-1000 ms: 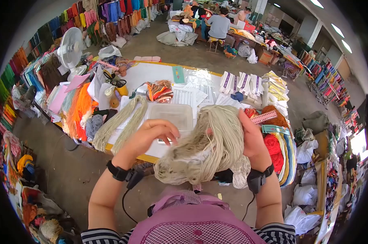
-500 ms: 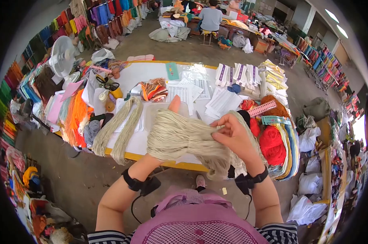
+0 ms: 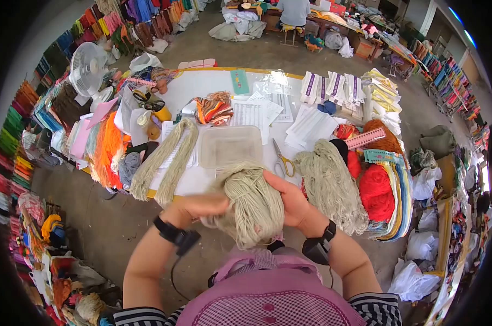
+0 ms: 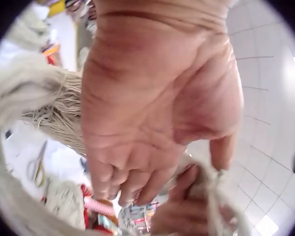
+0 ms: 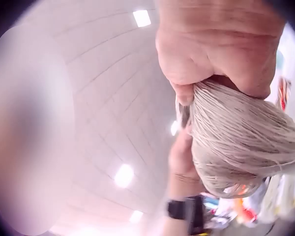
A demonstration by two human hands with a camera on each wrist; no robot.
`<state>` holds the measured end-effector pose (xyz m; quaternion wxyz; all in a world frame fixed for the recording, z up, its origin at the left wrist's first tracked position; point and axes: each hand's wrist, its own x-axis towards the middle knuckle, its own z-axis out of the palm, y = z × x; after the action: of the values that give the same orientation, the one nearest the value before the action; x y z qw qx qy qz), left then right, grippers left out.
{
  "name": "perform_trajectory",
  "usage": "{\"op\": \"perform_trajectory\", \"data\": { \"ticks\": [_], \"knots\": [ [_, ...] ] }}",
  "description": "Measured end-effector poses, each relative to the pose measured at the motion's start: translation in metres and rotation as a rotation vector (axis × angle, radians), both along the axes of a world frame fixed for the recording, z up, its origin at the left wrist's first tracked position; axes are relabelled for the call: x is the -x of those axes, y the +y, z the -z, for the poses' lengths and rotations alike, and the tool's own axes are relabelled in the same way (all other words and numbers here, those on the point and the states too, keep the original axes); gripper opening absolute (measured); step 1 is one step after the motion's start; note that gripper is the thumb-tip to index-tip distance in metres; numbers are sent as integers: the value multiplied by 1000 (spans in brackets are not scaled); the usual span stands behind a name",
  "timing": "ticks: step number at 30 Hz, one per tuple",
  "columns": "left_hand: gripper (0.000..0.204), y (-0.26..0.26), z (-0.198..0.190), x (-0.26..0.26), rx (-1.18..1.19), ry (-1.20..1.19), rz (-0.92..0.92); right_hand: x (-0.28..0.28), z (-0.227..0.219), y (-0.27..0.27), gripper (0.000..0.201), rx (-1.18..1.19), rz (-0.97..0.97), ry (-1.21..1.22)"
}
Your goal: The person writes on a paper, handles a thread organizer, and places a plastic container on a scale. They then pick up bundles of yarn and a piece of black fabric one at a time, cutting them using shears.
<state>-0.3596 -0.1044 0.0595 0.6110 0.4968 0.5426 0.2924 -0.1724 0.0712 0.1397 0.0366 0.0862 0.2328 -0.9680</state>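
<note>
A bundled skein of pale grey-green yarn (image 3: 254, 201) is held up in front of the body, over the table's near edge. My right hand (image 3: 289, 202) grips its right side, with the thumb curled over the strands (image 5: 241, 132) in the right wrist view. On the skein's left, my left hand (image 3: 205, 205) is blurred, its fingers extended toward the yarn. The left wrist view shows that palm (image 4: 142, 108) facing the camera, fingers loosely extended, with yarn (image 4: 59, 108) passing beside it. A second pale skein (image 3: 330, 185) lies at the right; a looped one (image 3: 167, 157) lies at the left.
Beyond the held yarn stand a clear plastic box (image 3: 230, 146) and scissors (image 3: 284, 160) on the white table. Papers (image 3: 311, 127), red yarn (image 3: 377, 193) and labelled bundles (image 3: 333, 87) fill the right side. Orange yarn (image 3: 111, 144) and a fan (image 3: 88, 69) are at left.
The skein went from stretched sideways on the left hand to a compact bundle in the right hand. The left hand came out of it to its left side. The scissors and right-hand skein are now uncovered.
</note>
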Motion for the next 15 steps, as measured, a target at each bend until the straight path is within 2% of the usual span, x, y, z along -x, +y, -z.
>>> {"op": "perform_trajectory", "data": {
  "ticks": [1,2,3,4,6,8,9,11,13,14,15],
  "knots": [
    [62,-1,0,0,43,-99,22,1,2,1,47,196,-68,28],
    [62,-2,3,-6,52,-108,13,3,9,3,51,276,-153,68],
    [78,-2,6,-19,2,-188,-96,4,11,2,51,285,-158,58],
    [97,7,-16,-38,-48,-269,-200,3,13,-1,50,221,-134,-37],
    [107,35,-52,-54,-468,-1022,-407,-4,26,4,50,160,-97,-145],
    [99,47,-73,-56,-518,-1126,-790,-2,72,24,46,-171,-212,-151],
    [99,49,-74,-57,-509,-1130,-793,0,107,40,46,-164,-209,-157],
    [92,45,-69,-57,-431,-1190,-1013,7,187,78,42,-1236,-18,-330],
    [88,46,-60,-59,-432,-1187,-1021,11,238,105,26,-1605,322,-530],
    [86,47,-60,-60,-408,-1183,-1053,15,264,121,26,-1593,314,-523],
    [85,50,-60,-60,-387,-1177,-1088,21,291,137,27,-1812,357,-569]
  ]
}}
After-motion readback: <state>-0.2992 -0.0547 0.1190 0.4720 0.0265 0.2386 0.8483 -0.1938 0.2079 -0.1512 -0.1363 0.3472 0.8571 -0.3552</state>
